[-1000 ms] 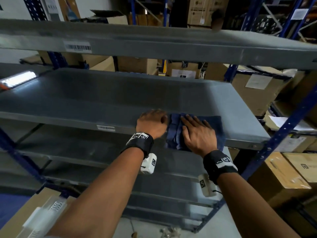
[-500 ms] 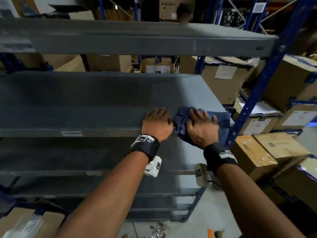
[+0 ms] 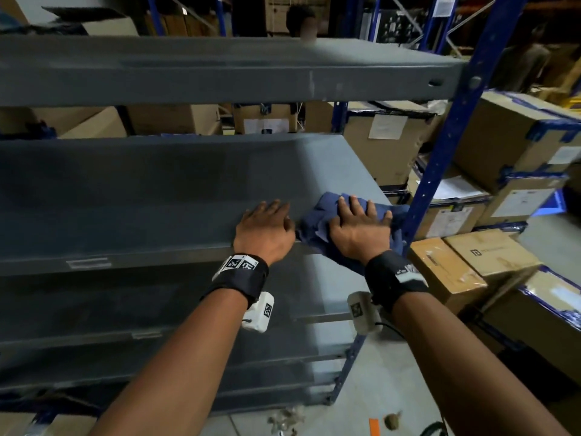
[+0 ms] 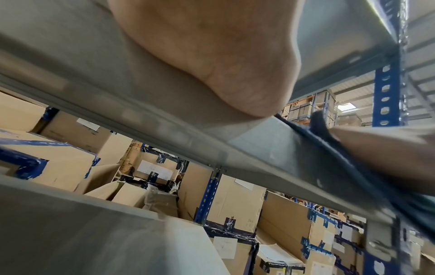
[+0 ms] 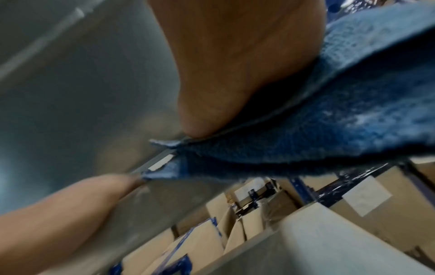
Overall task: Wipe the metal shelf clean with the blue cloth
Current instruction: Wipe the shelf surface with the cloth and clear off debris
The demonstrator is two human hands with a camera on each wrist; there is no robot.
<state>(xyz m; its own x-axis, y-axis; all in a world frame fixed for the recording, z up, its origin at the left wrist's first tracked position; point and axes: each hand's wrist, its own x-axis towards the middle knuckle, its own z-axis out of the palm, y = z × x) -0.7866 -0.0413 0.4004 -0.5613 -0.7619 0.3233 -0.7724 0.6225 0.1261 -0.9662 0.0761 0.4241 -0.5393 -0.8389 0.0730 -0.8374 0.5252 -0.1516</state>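
Here: metal shelf (image 3: 157, 190), cardboard boxes (image 3: 471, 262) beside blue upright (image 3: 440, 171).
Right hand (image 3: 358, 231) flat, pressing bunched blue cloth (image 3: 317, 221) at the front edge; left hand (image 3: 264, 231) flat alongside, empty.

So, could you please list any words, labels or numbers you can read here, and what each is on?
Nothing can be read as text.
Strip label on the metal shelf front edge: blurred.
Wristband tags: square code patterns, no words.
Printed mark on the cardboard box: too small.
White sheets on stacked boxes: too small.
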